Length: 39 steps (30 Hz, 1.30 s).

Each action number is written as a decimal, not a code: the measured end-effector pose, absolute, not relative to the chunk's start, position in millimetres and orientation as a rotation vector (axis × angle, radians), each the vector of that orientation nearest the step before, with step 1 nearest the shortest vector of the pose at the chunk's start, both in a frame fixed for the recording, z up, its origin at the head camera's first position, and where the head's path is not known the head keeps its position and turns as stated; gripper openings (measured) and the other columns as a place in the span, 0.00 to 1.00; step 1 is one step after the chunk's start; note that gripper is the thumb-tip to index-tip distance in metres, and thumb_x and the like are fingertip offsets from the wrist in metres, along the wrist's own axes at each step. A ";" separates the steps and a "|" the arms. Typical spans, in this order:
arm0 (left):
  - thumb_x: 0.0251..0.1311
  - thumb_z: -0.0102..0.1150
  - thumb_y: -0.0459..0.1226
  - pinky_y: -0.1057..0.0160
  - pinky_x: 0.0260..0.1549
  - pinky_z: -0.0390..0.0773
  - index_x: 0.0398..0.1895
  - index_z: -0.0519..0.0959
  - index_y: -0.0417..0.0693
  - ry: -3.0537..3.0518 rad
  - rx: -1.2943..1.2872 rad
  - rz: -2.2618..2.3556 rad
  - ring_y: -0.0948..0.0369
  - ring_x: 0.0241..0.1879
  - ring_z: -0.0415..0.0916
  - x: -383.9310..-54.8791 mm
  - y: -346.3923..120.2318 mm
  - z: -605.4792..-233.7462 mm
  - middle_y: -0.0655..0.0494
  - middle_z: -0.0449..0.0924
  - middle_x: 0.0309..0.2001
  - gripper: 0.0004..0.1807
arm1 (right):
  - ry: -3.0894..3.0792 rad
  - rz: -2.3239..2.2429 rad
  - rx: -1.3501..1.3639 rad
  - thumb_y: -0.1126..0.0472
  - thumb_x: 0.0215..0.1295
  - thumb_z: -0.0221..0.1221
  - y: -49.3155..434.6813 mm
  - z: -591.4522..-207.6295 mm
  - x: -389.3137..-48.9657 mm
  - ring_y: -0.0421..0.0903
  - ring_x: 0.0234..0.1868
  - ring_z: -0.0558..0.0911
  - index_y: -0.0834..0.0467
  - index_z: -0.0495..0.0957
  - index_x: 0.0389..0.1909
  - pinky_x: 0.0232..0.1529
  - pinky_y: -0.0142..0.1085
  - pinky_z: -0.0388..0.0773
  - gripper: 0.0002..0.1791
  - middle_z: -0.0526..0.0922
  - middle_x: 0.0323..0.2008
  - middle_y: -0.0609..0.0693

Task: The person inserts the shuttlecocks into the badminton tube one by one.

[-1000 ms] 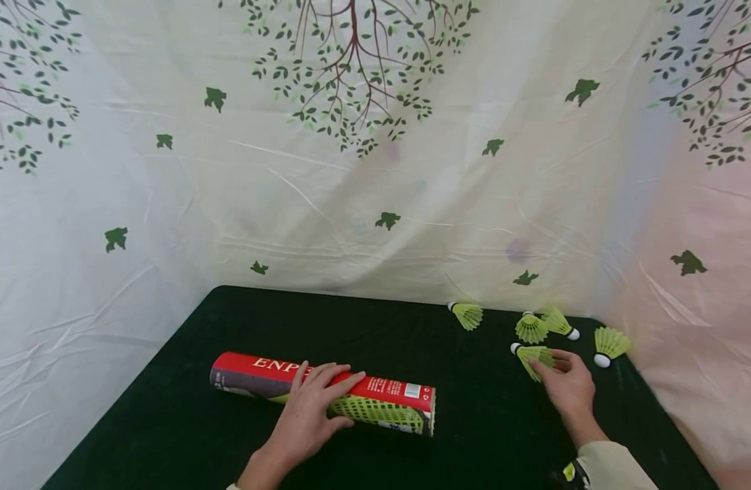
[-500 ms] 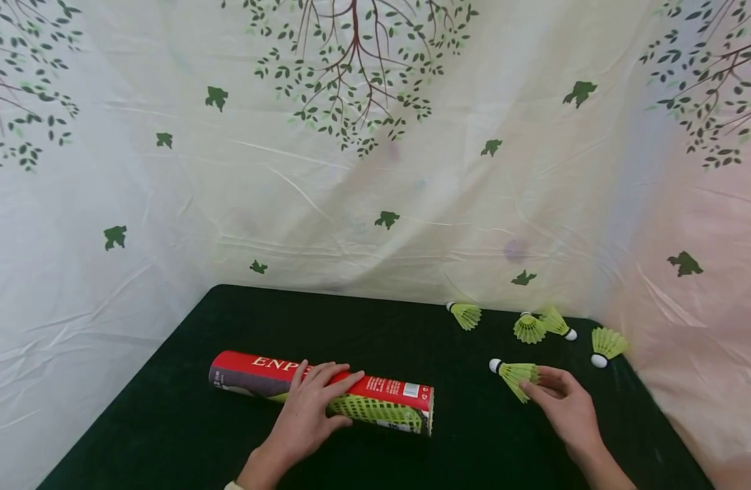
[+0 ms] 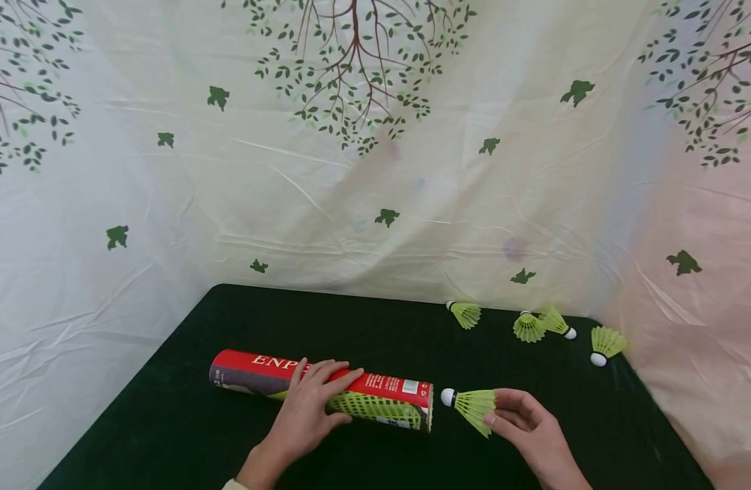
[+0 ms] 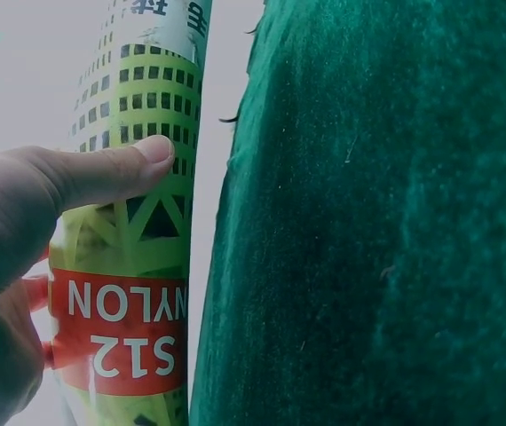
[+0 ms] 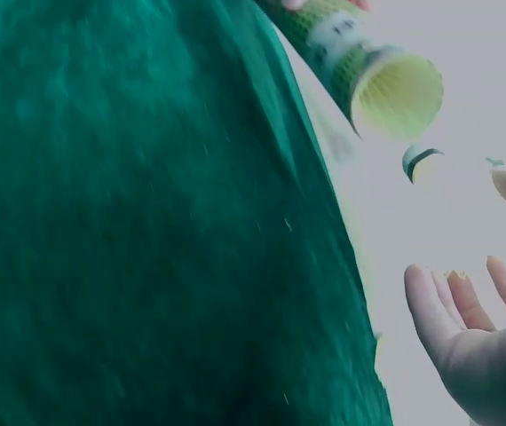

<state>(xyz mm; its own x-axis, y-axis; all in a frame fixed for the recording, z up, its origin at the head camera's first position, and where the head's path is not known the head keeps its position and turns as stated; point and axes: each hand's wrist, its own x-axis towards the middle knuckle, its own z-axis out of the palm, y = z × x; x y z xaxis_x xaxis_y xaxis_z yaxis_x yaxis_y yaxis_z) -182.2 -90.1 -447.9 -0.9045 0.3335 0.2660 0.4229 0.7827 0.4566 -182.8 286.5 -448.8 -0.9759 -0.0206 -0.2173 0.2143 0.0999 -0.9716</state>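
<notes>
A red, grey and green shuttlecock tube (image 3: pixel 375 405) lies on its side on the dark green table. My left hand (image 3: pixel 310 415) grips it around the middle, thumb on the near side; the left wrist view shows the thumb across the printed tube (image 4: pixel 151 98). In the right wrist view the tube's open end (image 5: pixel 399 93) faces my right hand. My right hand (image 3: pixel 528 432) pinches a yellow-green shuttlecock (image 3: pixel 473 410) by the skirt. Its white cork (image 3: pixel 449 397) points left, just short of the tube's right end. The skirt is washed out in the right wrist view.
Several more shuttlecocks lie at the back right: one alone (image 3: pixel 465 315), two touching (image 3: pixel 528 328), and one (image 3: pixel 606 342) by the table's right edge. A pale curtain (image 3: pixel 326 204) with printed leaves hangs behind the table (image 3: pixel 167 422).
My right hand has carried the shuttlecock left and toward me, from near the other shuttlecocks to the tube's right end. The left hand and tube have stayed in place.
</notes>
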 end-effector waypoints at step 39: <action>0.45 0.80 0.42 0.28 0.67 0.45 0.71 0.68 0.78 -2.748 -0.608 -0.807 0.51 0.67 0.64 -189.4 -102.0 -445.2 0.55 0.70 0.68 0.48 | 2.115 -2.153 0.132 0.59 0.62 0.69 211.7 -441.9 -178.7 0.51 0.58 0.79 0.59 0.73 0.65 0.55 0.47 0.79 0.31 0.76 0.60 0.55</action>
<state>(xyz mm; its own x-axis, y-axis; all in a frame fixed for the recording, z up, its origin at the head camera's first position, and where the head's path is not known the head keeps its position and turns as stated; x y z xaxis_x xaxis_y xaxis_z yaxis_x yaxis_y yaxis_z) -189.4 -102.0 -445.2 -0.8919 0.3269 0.3124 0.4440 0.7643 0.4677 -178.7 211.7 -441.9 -0.9890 -0.0244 -0.1462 0.1466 -0.0162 -0.9891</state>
